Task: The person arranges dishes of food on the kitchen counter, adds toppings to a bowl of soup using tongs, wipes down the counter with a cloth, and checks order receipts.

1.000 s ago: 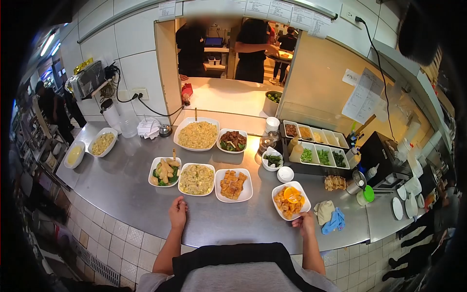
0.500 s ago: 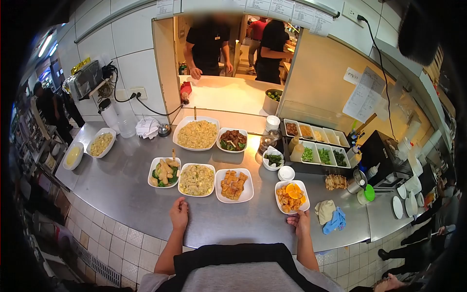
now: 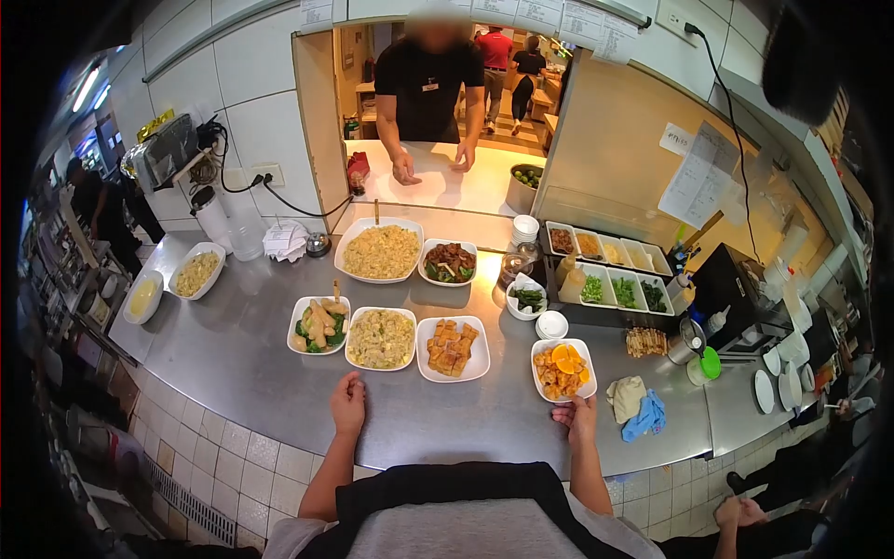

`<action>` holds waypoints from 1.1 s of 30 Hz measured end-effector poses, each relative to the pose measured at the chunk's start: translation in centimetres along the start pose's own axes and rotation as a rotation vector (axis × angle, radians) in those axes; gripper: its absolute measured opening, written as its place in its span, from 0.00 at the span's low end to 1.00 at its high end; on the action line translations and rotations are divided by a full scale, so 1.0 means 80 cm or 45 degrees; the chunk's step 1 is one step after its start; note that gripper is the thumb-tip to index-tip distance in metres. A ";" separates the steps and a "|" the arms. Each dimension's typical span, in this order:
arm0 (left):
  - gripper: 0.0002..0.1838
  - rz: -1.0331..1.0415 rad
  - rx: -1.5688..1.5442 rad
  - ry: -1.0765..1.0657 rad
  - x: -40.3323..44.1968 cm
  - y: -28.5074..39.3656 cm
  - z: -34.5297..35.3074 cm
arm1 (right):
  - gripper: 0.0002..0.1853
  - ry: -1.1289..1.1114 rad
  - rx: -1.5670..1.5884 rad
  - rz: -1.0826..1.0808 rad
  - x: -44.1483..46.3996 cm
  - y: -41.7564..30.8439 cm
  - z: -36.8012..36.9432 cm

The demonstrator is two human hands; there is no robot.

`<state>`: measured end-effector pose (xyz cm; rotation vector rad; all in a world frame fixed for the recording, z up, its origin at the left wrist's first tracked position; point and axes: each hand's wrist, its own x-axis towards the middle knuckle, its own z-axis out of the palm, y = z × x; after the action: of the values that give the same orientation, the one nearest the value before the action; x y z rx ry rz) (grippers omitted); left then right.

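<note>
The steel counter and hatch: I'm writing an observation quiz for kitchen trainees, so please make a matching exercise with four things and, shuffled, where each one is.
Things
1. Dish with orange slices
2. Blue cloth
3. Pot of green fruit
4. Dish with yellow contents

Places
A. On the hatch ledge
B. At the counter's left end
C. Nearest the right hand
D. Against the cream cloth

Pairs: 1-C, 2-D, 3-A, 4-B

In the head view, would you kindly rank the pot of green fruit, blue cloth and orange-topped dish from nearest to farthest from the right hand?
1. Orange-topped dish, at the right hand.
2. Blue cloth, to its right.
3. Pot of green fruit, on the pass-through.
</note>
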<state>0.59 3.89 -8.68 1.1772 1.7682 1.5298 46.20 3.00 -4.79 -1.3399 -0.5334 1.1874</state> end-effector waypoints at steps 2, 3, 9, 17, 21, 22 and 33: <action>0.12 0.001 0.009 0.005 -0.001 0.002 0.000 | 0.15 0.005 -0.012 -0.014 0.000 0.001 0.000; 0.12 0.001 0.012 0.007 -0.001 0.003 0.000 | 0.15 0.003 -0.016 -0.019 0.001 0.002 0.000; 0.11 0.039 0.015 0.025 0.000 -0.002 0.001 | 0.14 0.002 -0.040 -0.047 -0.002 0.003 0.001; 0.12 -0.390 -0.316 -0.511 -0.016 0.014 0.047 | 0.13 -0.042 -0.010 0.005 -0.008 0.008 0.011; 0.13 -0.621 -0.561 -0.697 -0.025 0.052 0.097 | 0.13 -0.074 0.029 0.025 -0.013 0.013 0.023; 0.13 -0.652 -0.589 -0.742 -0.026 0.057 0.108 | 0.13 -0.082 0.040 0.031 -0.014 0.013 0.026; 0.22 -0.771 -0.814 -0.813 -0.023 0.072 0.118 | 0.14 -0.093 0.033 0.006 -0.013 0.018 0.028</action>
<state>10.92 7.04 -5.60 0.6124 0.9592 1.0521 43.38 2.83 -5.31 -1.2801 -0.5657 1.2472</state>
